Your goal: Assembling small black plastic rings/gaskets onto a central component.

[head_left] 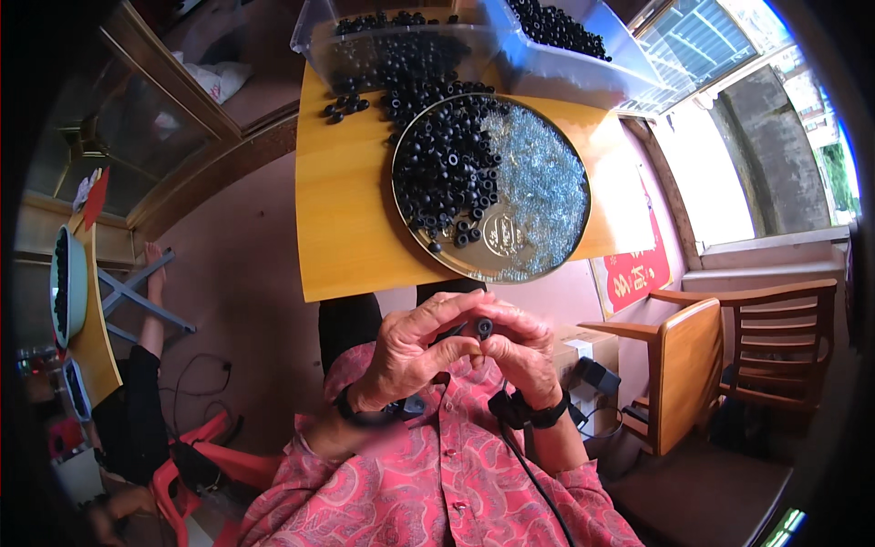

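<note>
Just off the near edge of the table, my left hand [412, 344] and my right hand [522, 350] meet in front of my chest. Between their thumbs and fingertips they pinch a small black cylindrical cap [484, 325], with its round end showing. My fingers cover the rest of it. Beyond my hands sits a round gold-rimmed tray [398, 202]. Its left half holds a heap of black caps [447, 159], some showing open ends. Small clear bluish pieces [542, 196] fill the right half.
More caps [351, 108] spill over the yellow table [339, 210] from a clear plastic bin [314, 36]; a second bin [629, 82] stands beside it. Wooden chairs [684, 374] are at the right. On the left, another person's leg [150, 383] shows near a pale blue basin [77, 287].
</note>
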### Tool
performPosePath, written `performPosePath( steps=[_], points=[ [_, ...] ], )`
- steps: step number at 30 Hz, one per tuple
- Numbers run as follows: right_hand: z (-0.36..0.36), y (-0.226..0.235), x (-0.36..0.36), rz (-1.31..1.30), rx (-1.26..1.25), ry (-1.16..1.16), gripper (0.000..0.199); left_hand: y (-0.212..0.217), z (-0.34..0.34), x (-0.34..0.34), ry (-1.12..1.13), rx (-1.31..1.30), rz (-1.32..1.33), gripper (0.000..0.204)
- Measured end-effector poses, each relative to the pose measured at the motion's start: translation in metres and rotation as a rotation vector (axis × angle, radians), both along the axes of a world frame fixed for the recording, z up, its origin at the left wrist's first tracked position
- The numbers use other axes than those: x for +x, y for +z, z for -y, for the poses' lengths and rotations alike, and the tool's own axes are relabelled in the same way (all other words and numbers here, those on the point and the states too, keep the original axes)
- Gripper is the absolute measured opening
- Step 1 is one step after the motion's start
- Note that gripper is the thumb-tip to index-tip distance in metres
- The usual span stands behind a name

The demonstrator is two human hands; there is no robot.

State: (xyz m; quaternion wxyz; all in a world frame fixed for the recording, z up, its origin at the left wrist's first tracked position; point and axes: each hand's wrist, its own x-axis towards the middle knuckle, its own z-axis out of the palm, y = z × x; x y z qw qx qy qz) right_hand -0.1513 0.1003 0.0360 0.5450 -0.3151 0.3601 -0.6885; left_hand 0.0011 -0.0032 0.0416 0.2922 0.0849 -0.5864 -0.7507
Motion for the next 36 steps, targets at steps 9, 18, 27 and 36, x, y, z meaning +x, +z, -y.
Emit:
performPosePath(
  steps=[9,18,27,36],
  points=[
    [0.000,-0.004,-0.006,-0.051,0.108,0.009,0.028,0.010,0.006,-0.009,0.190,-0.520,0.046,0.039],
    [0.009,0.000,-0.005,0.008,0.163,-0.002,0.035,0.008,0.035,-0.009,0.187,-0.125,0.303,0.025],
    [0.000,0.000,-0.005,-0.266,0.357,0.033,0.034,0.064,0.185,-0.045,0.388,0.103,0.260,0.027],
    [-0.006,-0.006,-0.006,-0.355,0.357,-0.045,0.031,0.085,0.234,-0.080,0.504,-0.038,0.141,0.034]
  ],
)
